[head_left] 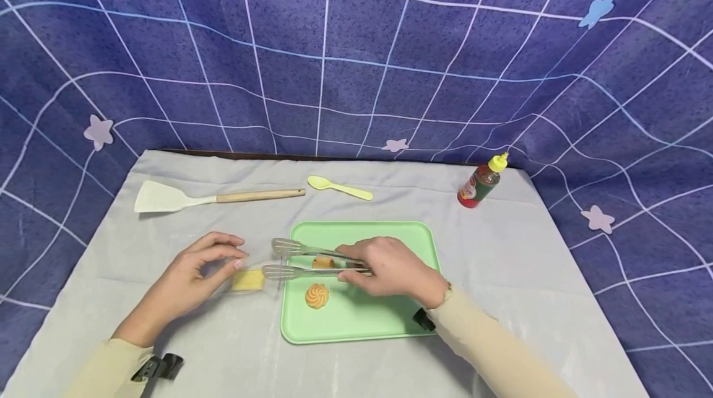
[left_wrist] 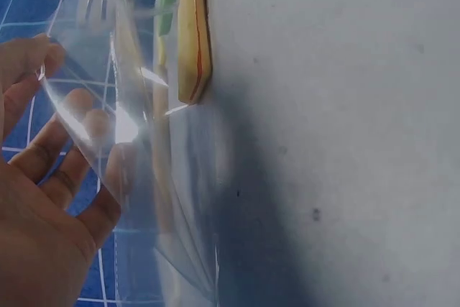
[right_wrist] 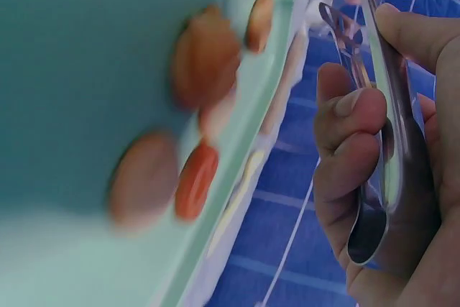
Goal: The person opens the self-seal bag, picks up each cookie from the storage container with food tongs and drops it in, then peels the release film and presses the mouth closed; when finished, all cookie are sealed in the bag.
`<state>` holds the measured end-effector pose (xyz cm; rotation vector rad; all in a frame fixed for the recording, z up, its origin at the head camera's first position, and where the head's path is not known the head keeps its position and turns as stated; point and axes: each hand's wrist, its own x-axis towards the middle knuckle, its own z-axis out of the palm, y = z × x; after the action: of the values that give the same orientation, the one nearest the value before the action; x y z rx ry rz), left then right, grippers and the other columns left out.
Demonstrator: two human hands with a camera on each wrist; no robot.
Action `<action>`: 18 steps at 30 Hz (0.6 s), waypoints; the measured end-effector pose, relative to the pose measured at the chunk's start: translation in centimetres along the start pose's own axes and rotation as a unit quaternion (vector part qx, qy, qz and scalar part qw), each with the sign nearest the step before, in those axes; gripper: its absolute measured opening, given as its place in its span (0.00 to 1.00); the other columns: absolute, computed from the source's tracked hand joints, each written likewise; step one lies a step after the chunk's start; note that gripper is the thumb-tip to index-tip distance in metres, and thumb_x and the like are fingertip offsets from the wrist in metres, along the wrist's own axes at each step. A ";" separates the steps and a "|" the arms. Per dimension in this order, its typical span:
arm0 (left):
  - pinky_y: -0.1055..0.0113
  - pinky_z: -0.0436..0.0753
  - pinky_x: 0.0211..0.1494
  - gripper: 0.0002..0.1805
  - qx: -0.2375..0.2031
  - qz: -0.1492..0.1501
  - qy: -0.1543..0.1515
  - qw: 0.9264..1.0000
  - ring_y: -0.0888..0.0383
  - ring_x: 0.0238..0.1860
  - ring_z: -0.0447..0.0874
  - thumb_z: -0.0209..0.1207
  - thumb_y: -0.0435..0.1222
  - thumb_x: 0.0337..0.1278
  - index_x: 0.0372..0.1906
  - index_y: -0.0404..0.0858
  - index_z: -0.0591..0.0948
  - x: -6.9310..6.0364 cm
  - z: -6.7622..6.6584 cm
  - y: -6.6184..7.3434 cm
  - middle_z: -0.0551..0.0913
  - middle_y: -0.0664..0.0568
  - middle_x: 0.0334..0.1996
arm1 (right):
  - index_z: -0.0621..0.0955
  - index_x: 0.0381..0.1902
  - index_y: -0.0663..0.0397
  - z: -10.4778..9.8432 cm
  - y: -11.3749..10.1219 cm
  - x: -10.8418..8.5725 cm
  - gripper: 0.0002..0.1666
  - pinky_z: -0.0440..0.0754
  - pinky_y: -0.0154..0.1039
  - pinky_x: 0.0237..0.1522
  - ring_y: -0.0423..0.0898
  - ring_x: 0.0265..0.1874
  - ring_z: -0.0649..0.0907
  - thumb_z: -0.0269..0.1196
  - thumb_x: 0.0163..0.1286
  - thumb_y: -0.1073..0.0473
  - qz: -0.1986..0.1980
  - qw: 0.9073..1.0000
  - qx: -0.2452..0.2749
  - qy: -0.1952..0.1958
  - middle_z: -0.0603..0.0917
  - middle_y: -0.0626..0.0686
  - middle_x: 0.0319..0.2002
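My left hand (head_left: 192, 274) (left_wrist: 50, 177) pinches the edge of a clear plastic bag (left_wrist: 129, 124) between thumb and finger, its other fingers spread behind the film. A yellow, sandwich-like piece (head_left: 248, 280) (left_wrist: 190, 41) with a red line lies at the bag, left of the green tray (head_left: 362, 324). My right hand (head_left: 390, 267) (right_wrist: 381, 127) grips metal tongs (head_left: 303, 272) (right_wrist: 402, 141) above the tray; their slotted tips stand apart over its left edge, nothing visible between them. Beneath are a swirled cookie (head_left: 317, 296) and a brown piece (head_left: 323, 262), partly covered by the tongs.
In the right wrist view, several blurred brown pieces and a red one (right_wrist: 196, 181) lie on the tray. Behind it are a yellow-green spoon (head_left: 340, 187) and a white spatula (head_left: 167, 198) with a wooden handle. A red sauce bottle (head_left: 480, 184) stands at the back right.
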<state>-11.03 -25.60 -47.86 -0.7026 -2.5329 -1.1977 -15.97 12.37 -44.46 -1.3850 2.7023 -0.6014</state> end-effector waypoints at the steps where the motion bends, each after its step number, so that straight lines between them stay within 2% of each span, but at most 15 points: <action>1: 0.81 0.71 0.54 0.14 0.001 0.001 0.000 1.000 0.60 0.52 0.79 0.70 0.25 0.57 0.43 0.46 0.89 0.0 0.1 0.0 0.82 0.54 0.52 | 0.83 0.62 0.46 -0.2 0.3 -0.7 0.27 0.82 0.41 0.36 0.36 0.34 0.82 0.63 0.73 0.39 0.009 1.000 -0.002 0.005 0.87 0.43 0.40; 3: 0.81 0.71 0.55 0.16 0.002 0.005 0.002 1.000 0.60 0.52 0.79 0.71 0.24 0.55 0.43 0.48 0.88 0.0 0.2 -0.1 0.82 0.55 0.51 | 0.83 0.62 0.47 -0.7 1.0 -2.2 0.28 0.84 0.43 0.40 0.38 0.39 0.84 0.64 0.72 0.39 0.026 0.999 -0.008 0.017 0.88 0.44 0.45; 4: 0.81 0.71 0.55 0.17 0.003 0.007 0.003 1.000 0.59 0.52 0.79 0.71 0.24 0.55 0.42 0.49 0.88 0.0 0.2 -0.1 0.82 0.54 0.51 | 0.83 0.63 0.47 -1.0 1.4 -3.0 0.28 0.84 0.43 0.39 0.39 0.38 0.84 0.64 0.71 0.40 0.035 0.999 -0.011 0.022 0.87 0.43 0.43; 8: 0.81 0.70 0.57 0.17 0.004 0.015 0.003 1.000 0.58 0.53 0.79 0.72 0.23 0.53 0.42 0.46 0.88 0.0 0.3 -0.2 0.82 0.55 0.51 | 0.83 0.63 0.50 -2.0 2.8 -6.3 0.30 0.83 0.43 0.37 0.39 0.36 0.83 0.66 0.70 0.40 0.070 0.996 -0.022 0.045 0.87 0.43 0.43; 10: 0.81 0.70 0.57 0.15 0.004 0.017 0.001 1.000 0.58 0.53 0.79 0.72 0.23 0.53 0.42 0.44 0.89 0.1 0.3 -0.2 0.81 0.56 0.51 | 0.83 0.62 0.51 -2.3 3.4 -8.0 0.29 0.81 0.42 0.33 0.38 0.30 0.80 0.67 0.70 0.41 0.087 0.994 -0.022 0.055 0.87 0.43 0.40; 13: 0.81 0.69 0.57 0.14 0.005 0.017 -0.002 1.000 0.58 0.53 0.79 0.72 0.23 0.53 0.42 0.43 0.89 0.1 0.4 -0.1 0.81 0.59 0.52 | 0.84 0.61 0.51 -2.7 4.1 -10.3 0.29 0.80 0.41 0.34 0.37 0.30 0.79 0.68 0.69 0.41 0.111 0.991 -0.022 0.067 0.88 0.44 0.44; 18: 0.81 0.69 0.58 0.14 0.007 0.019 -0.007 1.000 0.57 0.53 0.79 0.71 0.24 0.54 0.42 0.42 0.89 0.0 0.6 -0.4 0.82 0.53 0.51 | 0.85 0.59 0.50 -2.8 4.9 -13.2 0.28 0.84 0.44 0.40 0.37 0.41 0.84 0.69 0.68 0.41 0.138 0.987 -0.034 0.081 0.87 0.44 0.49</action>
<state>-11.26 -25.29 -48.47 -0.7544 -2.5260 -1.1657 -12.46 26.27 -45.40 -0.9841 2.9956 -0.6273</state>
